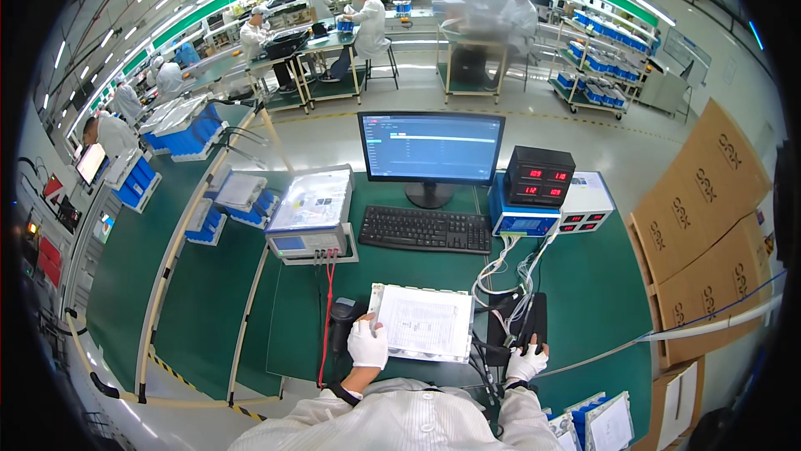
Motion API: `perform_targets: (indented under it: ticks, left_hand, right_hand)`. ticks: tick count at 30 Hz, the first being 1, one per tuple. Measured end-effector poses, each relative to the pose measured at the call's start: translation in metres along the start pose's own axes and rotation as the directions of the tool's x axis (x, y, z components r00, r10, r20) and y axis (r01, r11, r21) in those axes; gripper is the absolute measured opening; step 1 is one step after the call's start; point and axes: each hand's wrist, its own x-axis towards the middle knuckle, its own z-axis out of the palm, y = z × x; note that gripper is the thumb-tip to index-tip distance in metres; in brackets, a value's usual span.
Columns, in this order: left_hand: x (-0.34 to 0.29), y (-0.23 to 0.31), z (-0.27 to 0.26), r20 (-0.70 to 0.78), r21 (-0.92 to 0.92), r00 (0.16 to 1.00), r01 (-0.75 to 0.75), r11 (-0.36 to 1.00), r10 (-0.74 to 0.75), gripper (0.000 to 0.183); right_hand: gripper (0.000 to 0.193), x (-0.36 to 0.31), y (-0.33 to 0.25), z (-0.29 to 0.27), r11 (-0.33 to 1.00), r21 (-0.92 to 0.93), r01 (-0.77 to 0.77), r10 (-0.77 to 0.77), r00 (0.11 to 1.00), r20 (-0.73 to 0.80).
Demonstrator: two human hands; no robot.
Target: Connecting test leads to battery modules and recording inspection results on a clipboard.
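A flat, pale rectangular pack (460,327) lies on the green bench in front of me, with a printed paper sheet (417,320) on top. My left hand (367,346), in a white glove, is closed on the pack's left edge, thumb on the upper side. My right hand (526,362), also gloved, is closed over a small dark thing that looks like a computer mouse, mostly hidden under the fingers. Beneath it lies a black mouse pad (541,311). A black handheld scanner (343,311) is beside my left hand.
A monitor (430,147) and black keyboard (425,229) stand beyond the pack. Left is a tester (310,211) with red and black leads; right are meters (540,176) with white cables (522,284). Cartons (701,209) rise at right; blue packs (609,423) are lower right.
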Motion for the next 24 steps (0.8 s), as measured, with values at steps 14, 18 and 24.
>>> perform_targets:
  ticks: [14, 18, 24]
  left_hand:
    - [-0.0007, -0.0024, 0.0016, 0.013, 0.005, 1.000, 0.000, 1.000, 0.000, 0.027]
    - [-0.0007, -0.0035, 0.0021, 0.021, 0.016, 1.000, 0.005, 1.000, -0.005, 0.028]
    - [-0.0013, -0.0014, 0.0006, 0.022, 0.016, 1.000, 0.004, 1.000, -0.004, 0.028]
  right_hand:
    - [0.053, 0.0016, -0.0014, 0.0020, 0.979, 0.161, 0.125, -0.119, 0.992, -0.048]
    - [0.053, 0.0013, -0.0039, -0.0002, 0.976, 0.168, 0.137, -0.129, 0.990, -0.057]
    - [0.052, 0.0018, 0.0010, 0.0015, 0.972, 0.186, 0.145, -0.138, 0.989, -0.051]
